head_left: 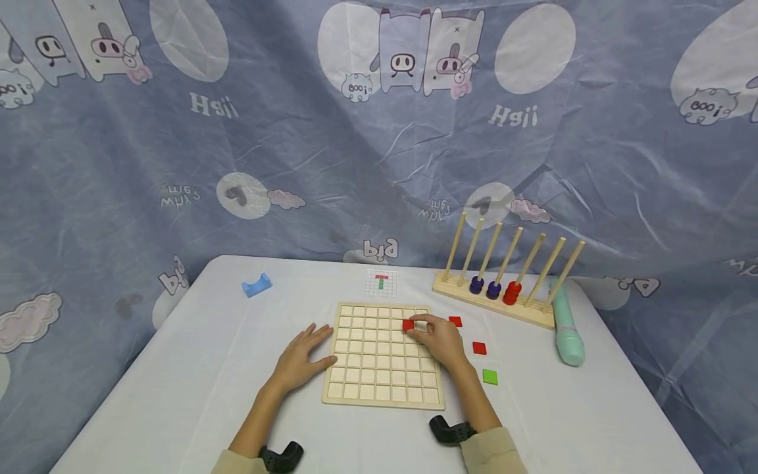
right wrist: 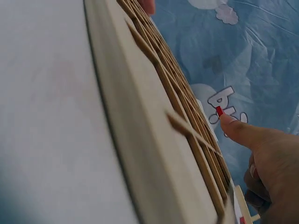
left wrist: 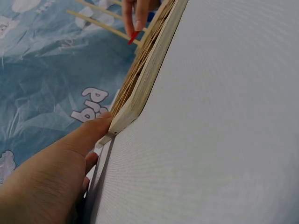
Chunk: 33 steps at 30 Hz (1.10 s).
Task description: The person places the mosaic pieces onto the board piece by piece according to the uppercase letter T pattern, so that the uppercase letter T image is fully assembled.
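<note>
A wooden grid board with square cells lies on the white table. My right hand pinches a red square tile between thumb and fingertips, over the board's upper right cells. In the right wrist view the red tile sticks out past the thumb. My left hand lies with spread fingers at the board's left side, thumb right at its edge. The left wrist view shows that thumb against the board's corner.
Right of the board lie red tiles and a green tile. A pattern card is behind it. Further off are a pegged bead rack, a mint-green cylindrical object and a blue curved piece.
</note>
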Available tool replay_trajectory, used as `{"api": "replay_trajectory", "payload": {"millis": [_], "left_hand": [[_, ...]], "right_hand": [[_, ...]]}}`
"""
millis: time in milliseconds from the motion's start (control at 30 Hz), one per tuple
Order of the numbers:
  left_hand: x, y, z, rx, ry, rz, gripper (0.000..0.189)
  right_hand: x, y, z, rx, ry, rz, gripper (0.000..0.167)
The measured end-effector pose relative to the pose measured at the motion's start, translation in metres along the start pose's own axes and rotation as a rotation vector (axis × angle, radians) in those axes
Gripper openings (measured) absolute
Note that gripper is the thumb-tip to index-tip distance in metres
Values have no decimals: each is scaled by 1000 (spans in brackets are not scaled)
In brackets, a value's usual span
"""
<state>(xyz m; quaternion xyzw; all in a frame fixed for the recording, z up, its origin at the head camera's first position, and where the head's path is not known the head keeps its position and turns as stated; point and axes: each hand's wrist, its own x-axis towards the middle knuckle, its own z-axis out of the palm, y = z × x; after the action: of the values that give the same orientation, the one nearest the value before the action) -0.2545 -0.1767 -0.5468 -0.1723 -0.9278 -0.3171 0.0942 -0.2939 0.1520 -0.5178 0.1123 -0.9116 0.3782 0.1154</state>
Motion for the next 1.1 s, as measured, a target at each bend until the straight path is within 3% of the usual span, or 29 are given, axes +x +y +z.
{"api": "replay_trajectory", "payload": {"millis": [333,1100], "left_hand": [[-2,2,2,4,-5,-17,68],[-2,2,-1,9,12,-18,68]], "right_hand": [[9,-8,18,-30,-20,-13,31],[16,-11,19,-96,-74,-5,36]]}}
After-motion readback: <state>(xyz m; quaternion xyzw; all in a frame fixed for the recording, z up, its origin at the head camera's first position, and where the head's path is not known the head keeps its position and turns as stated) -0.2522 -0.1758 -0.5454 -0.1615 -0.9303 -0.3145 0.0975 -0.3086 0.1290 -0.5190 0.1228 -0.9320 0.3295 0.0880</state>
